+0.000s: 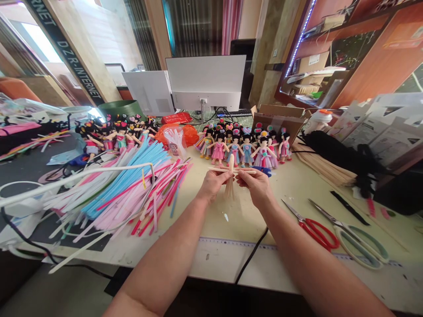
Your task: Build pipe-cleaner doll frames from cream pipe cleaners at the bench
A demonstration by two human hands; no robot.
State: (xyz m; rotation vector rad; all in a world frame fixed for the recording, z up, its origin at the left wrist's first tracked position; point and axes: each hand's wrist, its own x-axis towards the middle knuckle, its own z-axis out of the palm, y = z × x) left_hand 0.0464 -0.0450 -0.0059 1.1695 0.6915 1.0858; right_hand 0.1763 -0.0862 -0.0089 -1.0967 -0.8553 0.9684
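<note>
Over the middle of the table, my left hand (214, 181) and my right hand (256, 179) are closed, thumbs and fingers pinching a cream pipe-cleaner figure (231, 163) between them. A rounded loop forms its upright top, a thin crosspiece runs out sideways through both hands, and loose cream strands hang below. My fingertips cover the joint where the pieces cross. Just beyond stands a group of finished pipe-cleaner dolls (246, 147) with black hair and colourful dresses. Behind my right hand a blue tool handle (265, 171) shows in part; the rest of it is hidden.
Pink, white and blue pipe cleaners (112, 189) spread across the left side, under a white lamp arm (76, 176). Red-handled scissors (319, 231) and pale green-handled scissors (360, 246) lie at right. A beige pipe-cleaner bundle (330, 165), monitor (206, 77) and cardboard box (280, 116) stand farther back.
</note>
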